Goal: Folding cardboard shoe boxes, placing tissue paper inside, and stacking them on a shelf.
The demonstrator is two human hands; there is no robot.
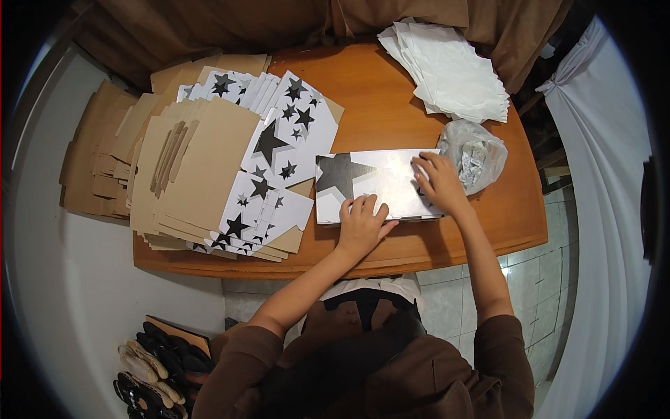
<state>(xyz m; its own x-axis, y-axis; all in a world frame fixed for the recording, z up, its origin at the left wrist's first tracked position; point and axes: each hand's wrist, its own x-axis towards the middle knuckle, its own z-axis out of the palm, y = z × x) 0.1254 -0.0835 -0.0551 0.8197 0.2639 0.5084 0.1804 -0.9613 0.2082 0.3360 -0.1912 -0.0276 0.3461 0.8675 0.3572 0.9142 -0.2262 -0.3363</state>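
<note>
A closed white cardboard box [380, 178] with a large dark star on its left part lies near the front of the wooden table. My left hand [362, 225] rests at its near edge, fingers spread over the top. At the right end, my right hand [440, 183] lies on the lid with its fingers apart and bent over the surface. Neither hand is wrapped round anything. Right beside the box is a clear plastic bag [474, 156] with small pale packets inside; my right hand partly covers the gap between them.
Flat, unfolded cardboard boxes [209, 164] with star prints are piled on the left, some overhanging the table [342, 84]. White paper sheets [453, 73] are stacked at the back right. Several shoes [164, 363] stand on the floor at lower left. A white curtain [600, 174] hangs at right.
</note>
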